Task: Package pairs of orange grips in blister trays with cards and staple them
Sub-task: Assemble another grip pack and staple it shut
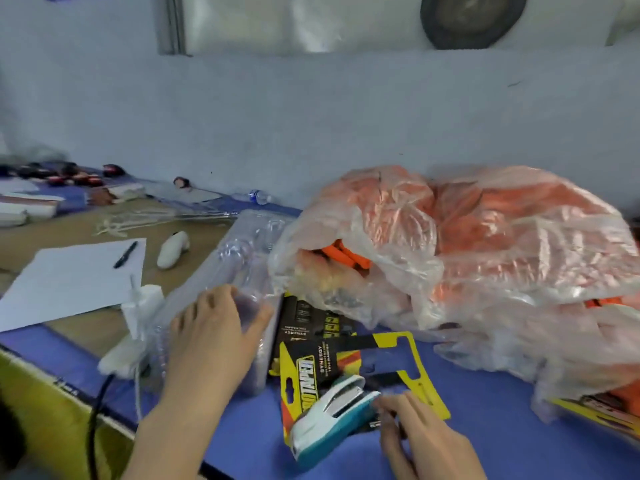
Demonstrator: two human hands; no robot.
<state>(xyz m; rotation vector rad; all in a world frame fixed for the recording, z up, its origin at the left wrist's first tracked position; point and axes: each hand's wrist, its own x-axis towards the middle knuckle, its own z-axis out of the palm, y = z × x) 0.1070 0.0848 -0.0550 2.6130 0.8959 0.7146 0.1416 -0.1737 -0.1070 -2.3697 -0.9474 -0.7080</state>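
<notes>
1. The right hand (427, 441) is lowest in the frame, its wrist cut off by the bottom edge. Its bent fingers meet the nose of the stapler (332, 410). Blur there hides whether they pinch the stapler, the card under it or nothing, so I cannot tell its grasp.
2. The white and teal stapler lies tilted on a yellow and black card (410, 362) at lower centre. The card's print is upside down and only partly readable.
3. A second, black card (304, 320) lies just above, its far end tucked beneath the plastic bag (485, 244).
4. The left hand (214, 337) reaches in from lower left. Its fingers bend over the near end of the blister trays (242, 251), and its thumb is set apart on their right side, gripping them. The clear stack runs toward upper centre, and its layers are hard to count.
5. The crumpled bag fills the right half of the frame. Orange grips (346, 258) show plainly only at its opening; elsewhere they are an orange haze through the film.
6. At the lower right edge, something yellow under the bag is cut off.
7. All of this rests on the blue-covered counter (485, 431).
8. At left are a white sheet (69, 282) with a pen (126, 254) on it and a white plug block (138, 320).
</notes>
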